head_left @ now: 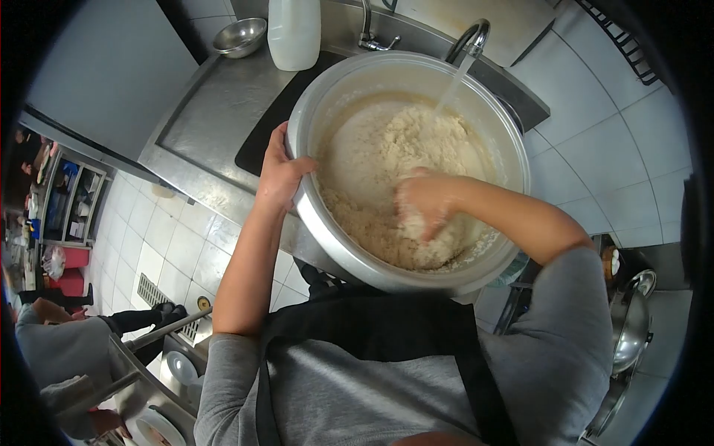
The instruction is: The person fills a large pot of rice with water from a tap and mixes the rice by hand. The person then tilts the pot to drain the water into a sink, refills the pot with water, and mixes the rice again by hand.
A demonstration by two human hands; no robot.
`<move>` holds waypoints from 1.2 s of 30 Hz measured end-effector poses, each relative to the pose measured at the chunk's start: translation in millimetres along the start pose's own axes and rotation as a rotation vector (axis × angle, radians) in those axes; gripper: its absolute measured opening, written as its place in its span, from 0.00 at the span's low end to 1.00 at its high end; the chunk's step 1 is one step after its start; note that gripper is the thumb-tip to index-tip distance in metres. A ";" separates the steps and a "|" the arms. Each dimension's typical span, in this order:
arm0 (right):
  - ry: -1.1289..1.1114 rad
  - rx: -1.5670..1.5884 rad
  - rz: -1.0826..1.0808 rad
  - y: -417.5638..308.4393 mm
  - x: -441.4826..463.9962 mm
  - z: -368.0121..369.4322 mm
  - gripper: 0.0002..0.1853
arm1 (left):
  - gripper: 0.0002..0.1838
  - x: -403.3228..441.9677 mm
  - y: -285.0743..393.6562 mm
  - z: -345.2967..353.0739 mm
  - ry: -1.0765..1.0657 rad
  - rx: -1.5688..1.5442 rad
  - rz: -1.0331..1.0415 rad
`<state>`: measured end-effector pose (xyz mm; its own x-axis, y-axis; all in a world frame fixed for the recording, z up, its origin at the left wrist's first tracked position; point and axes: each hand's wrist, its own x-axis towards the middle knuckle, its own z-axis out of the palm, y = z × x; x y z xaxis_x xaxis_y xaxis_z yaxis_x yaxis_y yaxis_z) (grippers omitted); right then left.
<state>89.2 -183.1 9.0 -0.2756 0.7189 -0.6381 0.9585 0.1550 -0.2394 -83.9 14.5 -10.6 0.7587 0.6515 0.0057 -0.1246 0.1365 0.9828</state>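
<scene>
A large metal pot (327, 245) stands at the sink, with wet pale grains (424, 145) and cloudy water inside. Water runs into it from a curved faucet (476, 37) at the upper right. My left hand (282, 172) grips the pot's left rim, thumb over the edge. Inside the pot, my right hand (428, 201) is down among the grains, blurred by motion; its fingers are smeared and partly covered, so their pose is unclear.
Left of the pot lies a steel counter (201, 126) with a black mat (260, 141), a white plastic jug (294, 33) and a small metal bowl (239, 37). Another person (67, 349) is at the lower left. Metal pans (628, 334) are at the right.
</scene>
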 end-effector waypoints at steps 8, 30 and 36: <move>0.098 0.182 0.087 -1.0 -40.0 79.6 0.46 | 0.41 -2.8 5.3 4.2 -0.005 -0.025 -0.024; 0.078 0.494 0.922 145.1 -24.4 27.9 0.36 | 0.43 -3.8 -0.7 2.6 0.032 -0.021 -0.019; -0.079 1.324 0.958 92.4 -39.3 96.1 0.37 | 0.41 -3.3 -2.7 4.4 0.066 -0.002 0.005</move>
<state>181.5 -262.2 -58.3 0.3052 0.1639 -0.9381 0.0550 -0.9865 -0.1545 -83.2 8.7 -12.4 0.7141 0.7001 -0.0020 -0.1292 0.1346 0.9824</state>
